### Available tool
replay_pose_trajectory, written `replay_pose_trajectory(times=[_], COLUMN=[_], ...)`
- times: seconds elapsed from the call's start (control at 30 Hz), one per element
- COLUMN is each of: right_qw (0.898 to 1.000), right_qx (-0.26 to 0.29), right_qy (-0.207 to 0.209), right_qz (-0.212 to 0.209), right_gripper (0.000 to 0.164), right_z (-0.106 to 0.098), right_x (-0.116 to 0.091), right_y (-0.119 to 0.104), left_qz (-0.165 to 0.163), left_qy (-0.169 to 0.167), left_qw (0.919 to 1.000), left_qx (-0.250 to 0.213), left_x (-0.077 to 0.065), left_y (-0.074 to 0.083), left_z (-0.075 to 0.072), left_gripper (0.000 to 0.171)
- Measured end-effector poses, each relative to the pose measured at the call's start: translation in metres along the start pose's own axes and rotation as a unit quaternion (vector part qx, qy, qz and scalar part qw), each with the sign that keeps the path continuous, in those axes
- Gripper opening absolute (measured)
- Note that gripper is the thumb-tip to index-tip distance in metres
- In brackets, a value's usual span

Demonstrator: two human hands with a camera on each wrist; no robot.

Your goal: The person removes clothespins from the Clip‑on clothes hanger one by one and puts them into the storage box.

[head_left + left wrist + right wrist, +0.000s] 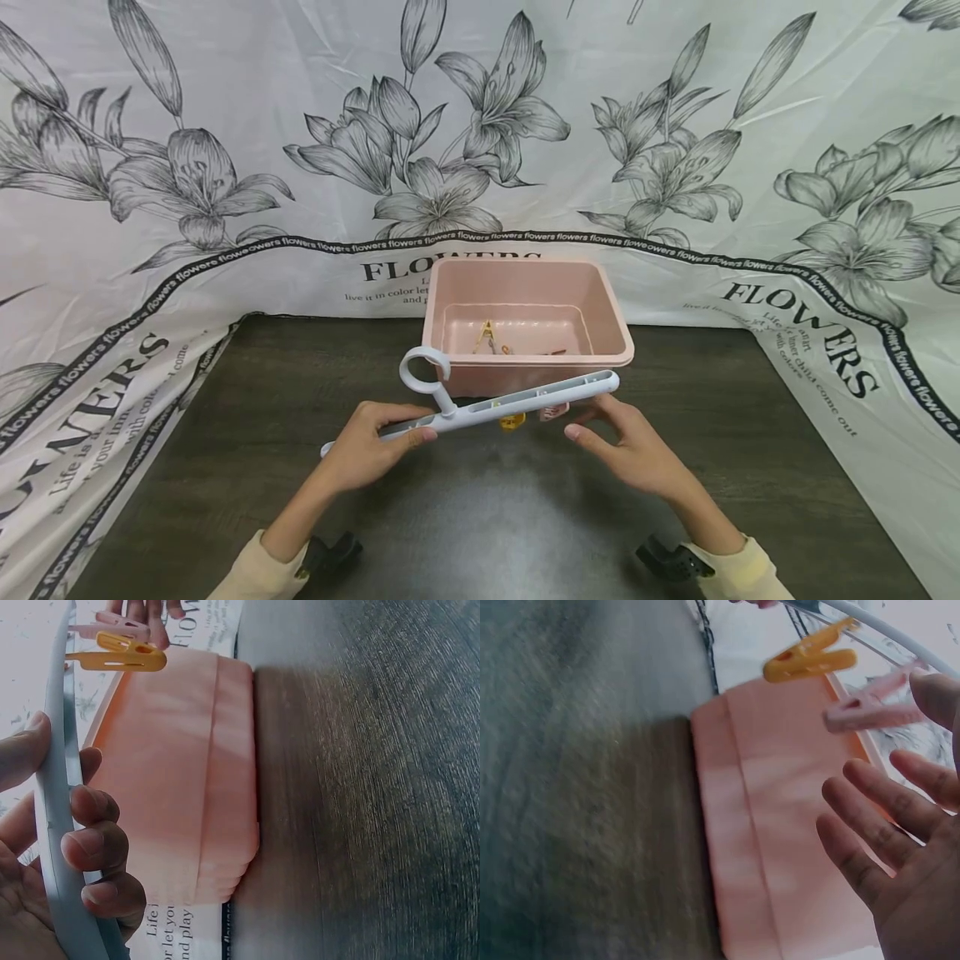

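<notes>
My left hand (pixel 375 446) grips a pale blue-grey clip hanger (pixel 540 398) by its bar, fingers curled round it in the left wrist view. The bar slants up to the right, and an open ring hook (pixel 406 372) rises from its middle. Below the bar dangle a yellow clothespin (pixel 124 661) and a pink clothespin (pixel 874 712), side by side. My right hand (pixel 633 446) is at the bar's right end. Its fingers (pixel 870 825) are spread and relaxed under the pink clothespin, the thumb close to that clothespin's upper end.
Behind the hanger a deep pink plastic tub (pixel 465 381) stands on the dark wooden table (pixel 480 517), with a yellow clothespin (pixel 486 332) and a few small things on its floor. A flower-printed cloth (pixel 337 217) closes off the back and sides.
</notes>
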State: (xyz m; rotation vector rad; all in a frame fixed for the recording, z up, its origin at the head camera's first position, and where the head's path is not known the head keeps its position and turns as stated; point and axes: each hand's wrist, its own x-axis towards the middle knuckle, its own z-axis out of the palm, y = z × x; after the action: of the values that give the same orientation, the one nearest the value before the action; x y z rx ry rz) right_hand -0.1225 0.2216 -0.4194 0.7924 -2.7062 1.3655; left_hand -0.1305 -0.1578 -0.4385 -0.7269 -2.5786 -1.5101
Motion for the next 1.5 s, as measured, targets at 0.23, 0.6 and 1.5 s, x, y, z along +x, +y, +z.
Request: replay_pose_trajectory(times=[0.23,0.6,1.5], right_qw=[0.999,0.993,0.961], right_qx=[0.025,0.047,0.04], right_qy=[0.006,0.065,0.189], right_qz=[-0.037,-0.09,-0.198], right_gripper=[0.03,0.014,0.026], right_z=[0.019,0.036,0.039], right_x=[0.005,0.009,0.015], right_y=[0.003,0.004,0.0], left_qz=[0.002,0.009,0.017], left_qy=[-0.002,0.008,0.0], left_qw=[1.0,0.9999,0.9998], left_qx=[-0.009,-0.009,-0.008], left_x=[-0.001,-0.001,-0.001], left_y=[0.0,-0.001,-0.002], left_z=[0.003,0.006,0.007], left_gripper=[0.024,0.023,0.024])
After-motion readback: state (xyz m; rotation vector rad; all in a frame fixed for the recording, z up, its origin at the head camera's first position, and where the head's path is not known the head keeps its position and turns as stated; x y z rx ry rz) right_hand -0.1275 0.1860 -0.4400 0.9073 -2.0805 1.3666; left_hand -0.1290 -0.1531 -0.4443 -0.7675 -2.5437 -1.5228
